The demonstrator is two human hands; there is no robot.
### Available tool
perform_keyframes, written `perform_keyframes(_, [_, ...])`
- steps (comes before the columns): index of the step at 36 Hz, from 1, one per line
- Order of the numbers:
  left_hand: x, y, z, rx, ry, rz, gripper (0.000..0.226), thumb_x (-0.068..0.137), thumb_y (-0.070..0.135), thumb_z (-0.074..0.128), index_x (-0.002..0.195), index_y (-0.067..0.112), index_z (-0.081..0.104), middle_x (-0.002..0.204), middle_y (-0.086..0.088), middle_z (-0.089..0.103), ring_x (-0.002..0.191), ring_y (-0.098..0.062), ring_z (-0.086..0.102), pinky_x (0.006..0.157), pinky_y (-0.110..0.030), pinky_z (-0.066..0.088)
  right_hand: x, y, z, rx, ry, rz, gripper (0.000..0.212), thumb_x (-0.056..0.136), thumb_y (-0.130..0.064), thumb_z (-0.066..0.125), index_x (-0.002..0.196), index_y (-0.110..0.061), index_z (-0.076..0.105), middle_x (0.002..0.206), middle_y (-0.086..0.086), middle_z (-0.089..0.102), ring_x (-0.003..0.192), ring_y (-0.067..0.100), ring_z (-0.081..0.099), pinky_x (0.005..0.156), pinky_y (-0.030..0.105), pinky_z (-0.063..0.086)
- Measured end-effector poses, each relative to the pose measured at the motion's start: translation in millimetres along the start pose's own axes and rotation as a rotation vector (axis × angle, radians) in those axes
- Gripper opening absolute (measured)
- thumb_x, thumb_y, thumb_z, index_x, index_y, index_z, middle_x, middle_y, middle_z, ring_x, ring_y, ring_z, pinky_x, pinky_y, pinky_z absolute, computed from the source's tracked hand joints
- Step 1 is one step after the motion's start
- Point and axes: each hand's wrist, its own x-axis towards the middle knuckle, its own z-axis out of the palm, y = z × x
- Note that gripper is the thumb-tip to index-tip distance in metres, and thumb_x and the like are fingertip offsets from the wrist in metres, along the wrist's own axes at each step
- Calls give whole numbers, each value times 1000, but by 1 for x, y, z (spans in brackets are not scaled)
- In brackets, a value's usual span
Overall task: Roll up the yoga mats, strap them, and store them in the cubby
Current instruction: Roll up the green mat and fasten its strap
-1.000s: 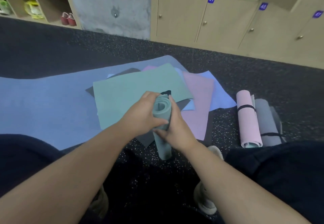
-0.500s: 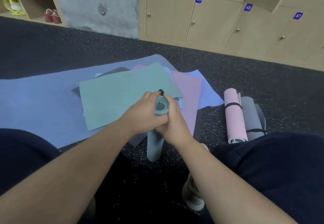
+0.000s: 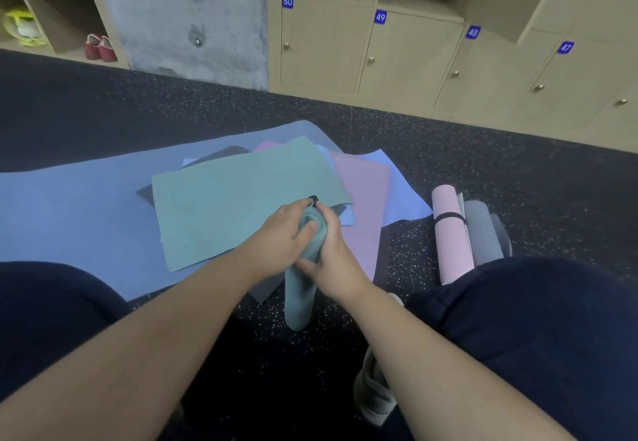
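Dark speckled rubber floor (image 3: 448, 164) carries everything in view, with numbered wooden lockers (image 3: 397, 50) along its far edge. At the middle of the floor, between the person's knees, a rolled teal yoga mat (image 3: 299, 302) stands nearly upright, its lower end on the floor and its upper end tilted away from the person. The left hand (image 3: 276, 237) wraps the upper part of the roll from the left, fingers curled round it and the thumb lying across the roll's open end. The right hand (image 3: 336, 261) grips the roll from the right just below, its fingers curled round the far side. A black strap (image 3: 313, 199) shows as a small loop at the top of the roll, just above both sets of fingertips; which fingers pinch it cannot be told.

Behind the roll lie flat mats in a loose pile: a teal mat (image 3: 234, 199) on top, a pink mat (image 3: 362, 199) and a dark grey mat (image 3: 214, 155) partly under it, all resting on a large blue mat (image 3: 69, 216) that runs to the floor's left edge. Toward the right, a rolled pink mat (image 3: 448, 237) with a black band (image 3: 448, 217) round it lies touching a rolled grey mat (image 3: 481, 230). A grey shoe (image 3: 374, 392) sits near the bottom edge. Open cubbies at the far left corner hold red shoes (image 3: 98, 47).
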Motion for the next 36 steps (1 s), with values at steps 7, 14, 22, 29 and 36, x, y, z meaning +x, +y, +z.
perform_keyframes(7, [-6,1,-44,-35,-13,-86,67,97,35,53,152,24,17,141,-9,47,125,-24,50,107,-33,35,14,-27,-7,-153,-140,2,100,88,-21,71,154,-23,-4,156,3,30,135,21,40,101,21,32])
perform_keyframes(14, [1,19,-99,-293,141,-61,47,96,28,55,140,26,39,121,0,63,106,-12,62,93,-28,46,45,-78,-38,-235,-87,-124,86,84,-26,75,145,-16,16,138,-2,43,124,18,47,93,24,36])
perform_keyframes(22, [-1,37,-129,-898,282,-21,34,96,-4,43,125,13,54,114,-1,70,84,-16,65,77,-36,56,68,-109,-60,-222,-34,-195,74,78,-28,80,132,-24,28,123,-10,48,111,8,48,86,22,37])
perform_keyframes(29, [-1,33,-130,-851,385,50,43,89,-17,50,106,21,59,117,3,63,88,-13,66,67,-23,53,73,-114,-46,-70,82,-181,73,73,-23,84,121,-38,32,113,-33,46,102,-10,47,81,6,37])
perform_keyframes(36, [6,16,-125,-699,527,-15,30,85,4,68,83,21,44,67,10,57,67,-13,52,78,-31,40,76,-112,-42,-30,94,-201,66,72,-22,85,104,-52,37,113,-35,49,105,-20,45,83,6,40])
